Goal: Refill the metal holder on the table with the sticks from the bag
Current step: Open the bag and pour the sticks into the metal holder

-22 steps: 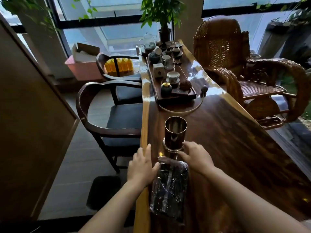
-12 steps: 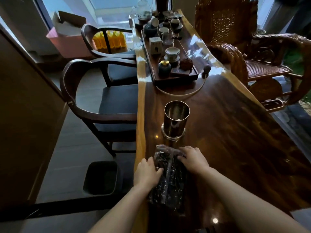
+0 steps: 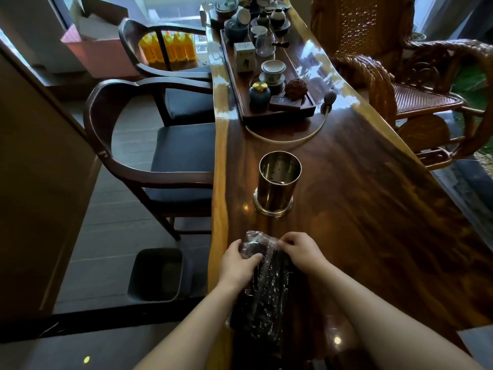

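Observation:
A clear plastic bag (image 3: 266, 297) of dark sticks lies lengthwise on the wooden table (image 3: 373, 209), near its front edge. My left hand (image 3: 237, 263) grips the bag's far left corner. Opposite it, my right hand (image 3: 301, 253) pinches the crinkled plastic at the top right. Beyond the bag stands the shiny metal holder (image 3: 277, 182), an upright open cylinder on a round base. Its inside looks empty.
A dark tea tray (image 3: 241, 102) with cups, jars and a small box fills the far table. A thin hose (image 3: 301, 136) curves in front of it. Two dark armchairs (image 3: 125, 156) stand left, a wicker chair (image 3: 400, 84) right, a black bin (image 3: 157, 275) on the floor.
Both hands drew back from beside the holder's base onto the bag's top end and now pinch its plastic. The camera tilted down and closer.

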`<state>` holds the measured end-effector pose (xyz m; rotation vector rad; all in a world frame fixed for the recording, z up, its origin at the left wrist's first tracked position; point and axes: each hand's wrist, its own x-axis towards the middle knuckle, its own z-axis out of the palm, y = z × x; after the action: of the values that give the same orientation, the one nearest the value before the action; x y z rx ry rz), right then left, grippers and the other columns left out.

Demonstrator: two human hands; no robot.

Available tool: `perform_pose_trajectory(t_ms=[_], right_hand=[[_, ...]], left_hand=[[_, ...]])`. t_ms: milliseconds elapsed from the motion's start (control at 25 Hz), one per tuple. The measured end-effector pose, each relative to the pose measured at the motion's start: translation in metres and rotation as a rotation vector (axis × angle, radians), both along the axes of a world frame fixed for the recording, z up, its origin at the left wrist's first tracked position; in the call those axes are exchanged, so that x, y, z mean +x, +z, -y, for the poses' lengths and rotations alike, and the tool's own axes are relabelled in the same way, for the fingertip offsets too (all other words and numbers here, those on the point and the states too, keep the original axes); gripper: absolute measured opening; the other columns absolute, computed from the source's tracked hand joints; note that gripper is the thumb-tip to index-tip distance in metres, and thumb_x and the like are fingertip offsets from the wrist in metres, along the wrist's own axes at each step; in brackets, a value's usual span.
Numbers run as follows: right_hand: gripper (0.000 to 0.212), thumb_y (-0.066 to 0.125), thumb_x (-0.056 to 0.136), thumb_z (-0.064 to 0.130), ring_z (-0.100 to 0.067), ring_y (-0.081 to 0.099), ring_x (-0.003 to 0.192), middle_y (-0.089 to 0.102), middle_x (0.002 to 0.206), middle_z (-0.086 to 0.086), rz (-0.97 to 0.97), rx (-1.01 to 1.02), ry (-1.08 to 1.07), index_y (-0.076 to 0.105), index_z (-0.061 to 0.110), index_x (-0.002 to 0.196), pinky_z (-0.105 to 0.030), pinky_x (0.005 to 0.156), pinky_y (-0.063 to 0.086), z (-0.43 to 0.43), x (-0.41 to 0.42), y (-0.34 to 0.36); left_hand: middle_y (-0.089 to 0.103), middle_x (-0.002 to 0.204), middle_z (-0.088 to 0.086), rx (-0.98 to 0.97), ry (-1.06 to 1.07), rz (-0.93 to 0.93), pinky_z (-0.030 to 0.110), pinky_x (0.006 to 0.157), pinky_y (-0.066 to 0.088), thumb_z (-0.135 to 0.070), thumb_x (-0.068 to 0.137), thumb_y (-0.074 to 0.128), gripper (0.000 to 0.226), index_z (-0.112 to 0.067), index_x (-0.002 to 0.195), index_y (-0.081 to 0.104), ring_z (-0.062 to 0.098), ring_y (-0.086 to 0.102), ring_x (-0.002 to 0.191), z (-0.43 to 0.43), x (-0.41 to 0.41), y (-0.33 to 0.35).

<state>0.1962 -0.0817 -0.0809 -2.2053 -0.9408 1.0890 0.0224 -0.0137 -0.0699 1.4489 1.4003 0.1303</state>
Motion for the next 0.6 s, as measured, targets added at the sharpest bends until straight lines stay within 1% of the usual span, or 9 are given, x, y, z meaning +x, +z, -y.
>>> perform_pose_trajectory(t_ms=[80, 120, 200, 240, 280, 360, 440, 520, 600], right_hand=[[0.014, 0.066, 0.094, 0.029, -0.022, 0.073, 0.082, 0.075, 0.084, -0.001, -0.098, 0.053, -0.024, 0.073, 0.024, 0.084, -0.04, 0.077, 0.061, 0.006, -0.001, 0.013], [0.013, 0.066, 0.094, 0.029, -0.02, 0.074, 0.081, 0.076, 0.084, -0.002, -0.121, 0.088, -0.02, 0.074, 0.025, 0.085, -0.039, 0.077, 0.062, 0.009, 0.0, 0.02], [0.013, 0.067, 0.094, 0.026, -0.014, 0.074, 0.079, 0.077, 0.083, 0.001, -0.17, 0.165, -0.002, 0.075, 0.026, 0.085, -0.033, 0.073, 0.062, 0.014, -0.001, 0.036], [0.014, 0.067, 0.094, 0.024, -0.011, 0.074, 0.078, 0.077, 0.083, 0.003, -0.2, 0.203, 0.005, 0.076, 0.027, 0.084, -0.028, 0.07, 0.06, 0.016, -0.002, 0.045], [0.015, 0.067, 0.094, 0.023, -0.009, 0.074, 0.078, 0.077, 0.083, 0.005, -0.231, 0.238, 0.008, 0.076, 0.028, 0.083, -0.023, 0.067, 0.058, 0.017, -0.002, 0.053], [0.016, 0.068, 0.094, 0.02, -0.007, 0.074, 0.077, 0.077, 0.083, 0.005, -0.284, 0.288, 0.01, 0.077, 0.028, 0.084, -0.017, 0.065, 0.055, 0.02, -0.004, 0.068], [0.013, 0.068, 0.094, 0.02, -0.009, 0.074, 0.079, 0.077, 0.085, 0.002, -0.3, 0.307, 0.017, 0.077, 0.025, 0.087, -0.017, 0.066, 0.055, 0.022, -0.004, 0.08], [0.011, 0.068, 0.094, 0.021, -0.011, 0.074, 0.079, 0.077, 0.086, -0.001, -0.296, 0.304, 0.018, 0.077, 0.023, 0.088, -0.019, 0.067, 0.055, 0.025, -0.003, 0.088], [0.009, 0.069, 0.093, 0.022, -0.011, 0.073, 0.079, 0.077, 0.085, -0.001, -0.283, 0.287, 0.023, 0.077, 0.022, 0.089, -0.021, 0.068, 0.055, 0.026, -0.004, 0.095]], left_hand=[[0.063, 0.117, -0.001, -0.104, 0.053, 0.098, 0.027, 0.082, 0.054, -0.041, 0.086, 0.075, 0.078, -0.018, 0.151, 0.038, 0.012, 0.063, 0.101, -0.004, -0.006, 0.007], [0.064, 0.116, 0.001, -0.152, 0.071, 0.148, 0.027, 0.079, 0.055, -0.045, 0.086, 0.074, 0.077, -0.019, 0.15, 0.04, 0.013, 0.064, 0.1, -0.007, -0.009, 0.012], [0.069, 0.117, 0.004, -0.227, 0.097, 0.226, 0.029, 0.076, 0.057, -0.05, 0.087, 0.07, 0.066, -0.019, 0.142, 0.051, 0.019, 0.069, 0.101, -0.015, -0.014, 0.021], [0.072, 0.113, 0.003, -0.261, 0.111, 0.266, 0.028, 0.072, 0.058, -0.05, 0.088, 0.068, 0.058, -0.02, 0.136, 0.057, 0.019, 0.071, 0.098, -0.018, -0.014, 0.026], [0.075, 0.109, 0.003, -0.299, 0.13, 0.321, 0.028, 0.068, 0.059, -0.047, 0.09, 0.067, 0.05, -0.02, 0.131, 0.062, 0.019, 0.074, 0.094, -0.021, -0.014, 0.031], [0.079, 0.108, 0.005, -0.375, 0.168, 0.468, 0.03, 0.07, 0.061, -0.036, 0.093, 0.067, 0.036, -0.018, 0.124, 0.067, 0.021, 0.077, 0.096, -0.025, -0.015, 0.039], [0.079, 0.109, 0.009, -0.418, 0.194, 0.578, 0.031, 0.071, 0.061, -0.027, 0.093, 0.068, 0.026, -0.015, 0.115, 0.073, 0.025, 0.077, 0.099, -0.027, -0.016, 0.046], [0.079, 0.105, 0.012, -0.418, 0.217, 0.595, 0.031, 0.068, 0.061, -0.025, 0.091, 0.07, 0.017, -0.014, 0.1, 0.079, 0.026, 0.077, 0.096, -0.027, -0.017, 0.054], [0.08, 0.099, 0.012, -0.387, 0.227, 0.593, 0.027, 0.062, 0.06, -0.025, 0.09, 0.07, 0.015, -0.013, 0.09, 0.081, 0.023, 0.078, 0.086, -0.025, -0.019, 0.062]])
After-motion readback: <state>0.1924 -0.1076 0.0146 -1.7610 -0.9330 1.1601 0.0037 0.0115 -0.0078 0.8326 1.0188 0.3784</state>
